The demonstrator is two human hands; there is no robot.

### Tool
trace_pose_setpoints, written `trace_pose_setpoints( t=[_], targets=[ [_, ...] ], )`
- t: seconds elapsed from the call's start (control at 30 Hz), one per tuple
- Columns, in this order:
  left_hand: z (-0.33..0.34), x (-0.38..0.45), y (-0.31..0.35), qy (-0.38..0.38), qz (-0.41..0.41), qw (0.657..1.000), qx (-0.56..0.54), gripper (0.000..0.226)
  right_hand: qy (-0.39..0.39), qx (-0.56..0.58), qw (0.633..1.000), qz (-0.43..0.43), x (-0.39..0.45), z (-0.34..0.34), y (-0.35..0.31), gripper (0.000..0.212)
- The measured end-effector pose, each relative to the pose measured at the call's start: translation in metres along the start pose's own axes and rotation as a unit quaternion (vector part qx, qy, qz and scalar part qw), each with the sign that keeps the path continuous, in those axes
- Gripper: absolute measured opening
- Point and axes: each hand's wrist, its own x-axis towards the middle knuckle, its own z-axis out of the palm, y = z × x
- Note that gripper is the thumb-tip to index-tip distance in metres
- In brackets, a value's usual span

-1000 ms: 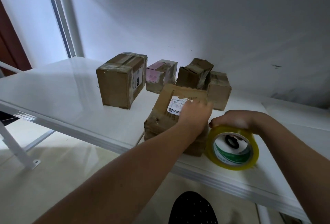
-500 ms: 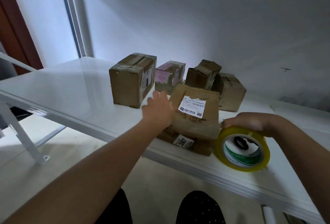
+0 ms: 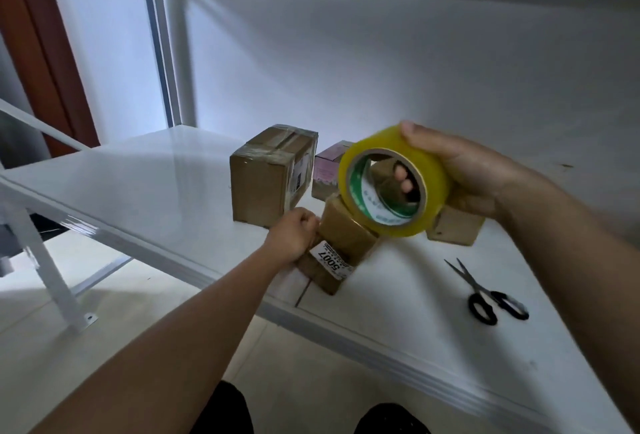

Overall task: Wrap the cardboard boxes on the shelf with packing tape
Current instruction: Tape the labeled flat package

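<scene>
A flat cardboard box with a white label reading 5007 lies near the front edge of the white shelf. My left hand grips its left end with curled fingers. My right hand holds a yellow roll of packing tape in the air above the box, fingers through the core. Behind stand a taller taped box, a pink-faced box and another brown box partly hidden by the roll.
Black-handled scissors lie on the shelf to the right of the labelled box. A white wall backs the shelf, and an upper shelf runs overhead. White frame legs stand at the left. My knees show below the shelf edge.
My right hand lifted the tape roll off the shelf into the air, which uncovered the scissors. My left hand slid from the box top to its left end and curled there.
</scene>
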Motion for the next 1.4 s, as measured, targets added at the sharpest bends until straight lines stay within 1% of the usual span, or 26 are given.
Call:
trace_pose_setpoints(
  t=[0.07, 0.13, 0.17, 0.2, 0.23, 0.27, 0.33, 0.37, 0.4, 0.47, 0.53, 0.6, 0.67, 0.7, 0.77, 0.83, 0.9, 0.97, 1.07, 1.17, 1.23, 1.27, 1.3, 1.37, 1.4],
  targets=[
    [-0.013, -0.001, 0.017, 0.075, 0.037, 0.992, -0.098, 0.030, 0.057, 0.005, 0.998, -0.006, 0.019, 0.012, -0.005, 0.039],
    [-0.021, -0.009, 0.040, 0.118, 0.062, 0.967, -0.220, 0.034, 0.094, 0.010, 0.996, -0.006, 0.036, 0.019, -0.010, 0.038],
    [-0.024, -0.015, 0.050, 0.121, 0.088, 0.957, -0.248, 0.033, 0.098, 0.008, 0.995, -0.003, 0.043, 0.021, -0.011, 0.039],
    [-0.025, -0.023, 0.055, 0.114, 0.129, 0.955, -0.243, 0.031, 0.098, 0.005, 0.995, 0.000, 0.049, 0.024, -0.012, 0.040],
    [-0.023, -0.031, 0.056, 0.098, 0.171, 0.957, -0.214, 0.033, 0.100, 0.004, 0.995, 0.003, 0.054, 0.026, -0.012, 0.041],
    [-0.019, -0.037, 0.053, 0.076, 0.201, 0.960, -0.178, 0.048, 0.107, 0.008, 0.994, 0.006, 0.057, 0.028, -0.012, 0.041],
    [-0.009, -0.046, 0.048, 0.048, 0.218, 0.970, -0.102, 0.100, 0.134, 0.016, 0.991, 0.010, 0.060, 0.029, -0.012, 0.041],
    [-0.003, -0.047, 0.047, 0.056, 0.213, 0.973, -0.066, 0.116, 0.144, 0.017, 0.989, 0.009, 0.059, 0.030, -0.012, 0.041],
    [0.002, -0.047, 0.048, 0.079, 0.209, 0.974, -0.044, 0.121, 0.145, 0.014, 0.989, 0.006, 0.056, 0.030, -0.011, 0.040],
    [0.007, -0.043, 0.049, 0.124, 0.203, 0.970, -0.046, 0.112, 0.127, 0.001, 0.992, -0.009, 0.050, 0.027, -0.006, 0.041],
    [0.010, -0.039, 0.048, 0.125, 0.200, 0.971, -0.049, 0.109, 0.109, -0.028, 0.993, -0.026, 0.043, 0.025, -0.001, 0.044],
    [0.012, -0.037, 0.047, 0.123, 0.212, 0.969, -0.030, 0.109, 0.107, -0.058, 0.992, -0.019, 0.041, 0.024, -0.005, 0.051],
    [0.012, -0.034, 0.048, 0.125, 0.217, 0.968, -0.033, 0.105, 0.094, -0.079, 0.992, 0.011, 0.041, 0.022, -0.016, 0.052],
    [0.009, -0.030, 0.049, 0.128, 0.203, 0.969, -0.049, 0.103, 0.084, -0.093, 0.991, 0.037, 0.039, 0.022, -0.022, 0.050],
    [-0.002, -0.019, 0.047, 0.139, 0.147, 0.977, -0.063, 0.104, 0.071, -0.146, 0.982, 0.098, 0.035, 0.021, -0.025, 0.048],
    [-0.011, -0.008, 0.042, 0.133, 0.114, 0.984, -0.021, 0.106, 0.058, -0.206, 0.969, 0.122, 0.029, 0.017, -0.012, 0.046],
    [-0.013, -0.005, 0.038, 0.117, 0.113, 0.987, 0.004, 0.107, 0.068, -0.206, 0.968, 0.125, 0.023, 0.010, 0.012, 0.044],
    [-0.009, -0.009, 0.041, 0.100, 0.127, 0.987, 0.019, 0.109, 0.076, -0.189, 0.969, 0.141, 0.019, 0.008, 0.040, 0.047],
    [-0.012, -0.010, 0.043, 0.052, 0.140, 0.985, 0.083, 0.115, 0.107, -0.194, 0.963, 0.152, 0.017, 0.009, 0.071, 0.046],
    [-0.030, -0.011, 0.050, -0.060, 0.140, 0.977, 0.151, 0.126, 0.111, -0.178, 0.968, 0.141, 0.017, 0.013, 0.083, 0.046],
    [-0.046, -0.012, 0.060, -0.140, 0.129, 0.953, 0.236, 0.129, 0.113, -0.168, 0.969, 0.140, 0.020, 0.020, 0.089, 0.047],
    [-0.054, -0.012, 0.066, -0.167, 0.115, 0.937, 0.285, 0.124, 0.118, -0.158, 0.970, 0.144, 0.023, 0.025, 0.091, 0.048],
    [-0.062, -0.011, 0.074, -0.180, 0.099, 0.922, 0.327, 0.114, 0.124, -0.148, 0.970, 0.149, 0.025, 0.030, 0.093, 0.050],
    [-0.073, -0.009, 0.093, -0.166, 0.081, 0.910, 0.370, 0.089, 0.131, -0.129, 0.971, 0.153, 0.028, 0.037, 0.095, 0.052],
    [-0.073, -0.008, 0.101, -0.151, 0.075, 0.910, 0.379, 0.085, 0.132, -0.120, 0.973, 0.147, 0.030, 0.038, 0.095, 0.051]
  ],
)
